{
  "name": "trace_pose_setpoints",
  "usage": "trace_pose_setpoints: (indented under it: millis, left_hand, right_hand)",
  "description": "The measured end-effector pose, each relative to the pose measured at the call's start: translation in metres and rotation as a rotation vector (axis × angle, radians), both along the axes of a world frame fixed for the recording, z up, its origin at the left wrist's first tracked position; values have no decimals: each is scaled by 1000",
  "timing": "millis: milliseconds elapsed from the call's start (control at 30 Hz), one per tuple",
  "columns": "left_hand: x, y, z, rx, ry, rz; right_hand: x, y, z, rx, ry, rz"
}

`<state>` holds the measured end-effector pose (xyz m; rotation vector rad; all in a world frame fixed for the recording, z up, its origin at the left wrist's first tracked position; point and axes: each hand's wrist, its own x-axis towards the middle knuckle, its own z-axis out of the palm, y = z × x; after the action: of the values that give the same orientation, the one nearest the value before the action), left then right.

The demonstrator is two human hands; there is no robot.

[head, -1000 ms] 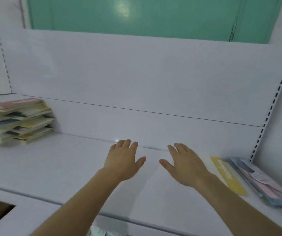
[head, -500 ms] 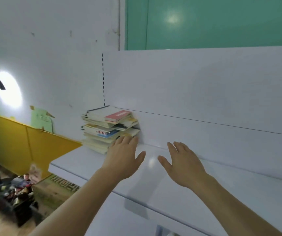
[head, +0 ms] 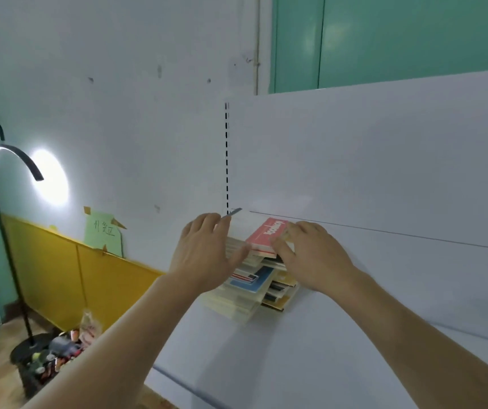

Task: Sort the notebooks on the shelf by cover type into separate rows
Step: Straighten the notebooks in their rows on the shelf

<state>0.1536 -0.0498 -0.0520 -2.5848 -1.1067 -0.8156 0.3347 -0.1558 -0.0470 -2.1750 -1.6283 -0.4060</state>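
A tilted stack of notebooks [head: 251, 290] sits at the left end of the white shelf [head: 295, 364], against the back panel. A red notebook [head: 266, 234] lies on top; blue, white and yellow covers show below it. My left hand [head: 204, 252] hovers over the stack's left side, fingers spread, holding nothing. My right hand [head: 310, 255] is at the right end of the red notebook, thumb on its near edge and fingers curled over its far edge. My hands hide part of the stack.
The shelf's back panel [head: 384, 172] rises behind the stack. Left of the shelf stand a lit floor lamp [head: 9, 160], a yellow low wall panel [head: 74, 276] with a green paper note [head: 104, 231], and a bin of small items [head: 57, 355] on the floor.
My view swung left from the shelf's middle to the stack. Both hands moved forward from above the bare shelf onto the stack, the right one closing on the red notebook.
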Motion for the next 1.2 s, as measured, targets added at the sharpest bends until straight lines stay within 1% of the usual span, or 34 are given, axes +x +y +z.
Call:
trace_pose_setpoints:
  millis: [133,200,300,367,400,467,567,633,733,800,867,1000,1033,1100,1167,1200]
  left_hand:
    - [5,28,5,-10,105,-64]
    - [9,42,6,8,163,-104]
    - [14,63,5,45,240,-214]
    - [14,70,5,86,254,-285]
    - [13,72,5,99,253,-313]
    - [10,77,6,93,230,-374]
    - [5,82,7,-40,110,-492]
    - [-1,84,10,-142,-32,-554]
    - [-8,85,20,-207,-220,-575]
    - [-9,82,33,-370,-349,-566]
    - [-8,77,46,-583,-473,-593]
    - [-8,68,53,-1109,-678,-792]
    - [-9,68,52,-1198,-724,-818]
    - [-9,73,50,-1233,-792,-824]
    - [-11,80,48,-1145,-844,-788]
    - [-14,84,48,-1072,-864,-758]
  right_hand:
    - [-1,28,12,-83,138,-98]
    - [-1,40,18,-124,288,-156]
    - [-2,47,24,-113,572,-221]
    - [-5,47,27,-88,690,-262]
    - [-7,47,28,-72,716,-294]
    - [-12,45,31,-28,682,-364]
    - [-27,38,39,125,630,-416]
    - [-38,31,44,315,662,-415]
    - [-55,18,56,632,684,-402]
    - [-69,12,62,742,717,-360]
    - [-85,11,64,754,766,-313]
    - [-107,18,60,695,822,-237]
    - [-109,20,58,671,815,-238]
    - [-106,23,54,613,777,-249]
    - [-97,26,49,597,689,-288]
    - [-89,27,47,587,601,-334]
